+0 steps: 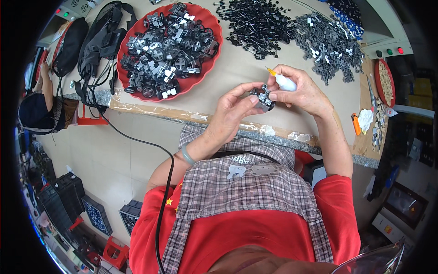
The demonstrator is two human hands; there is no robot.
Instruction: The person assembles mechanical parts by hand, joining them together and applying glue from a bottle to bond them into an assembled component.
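Over the table's front edge, my left hand (238,105) is closed on a small grey and black toy car chassis (262,98) with wheels. My right hand (303,91) grips a white glue bottle (286,83) with a yellow tip, which points up and to the left. The right thumb is beside the chassis; whether it presses on it I cannot tell. At the left stands a red scalloped bowl (216,50) heaped with similar wheeled chassis (166,48).
Black wheel axles (255,27) and small grey plastic parts (331,45) lie in piles at the back. An orange lighter (356,124) and white tissue (365,119) are on the right. A black cable (137,139) hangs down left; another person (39,107) is beyond black bags (93,45).
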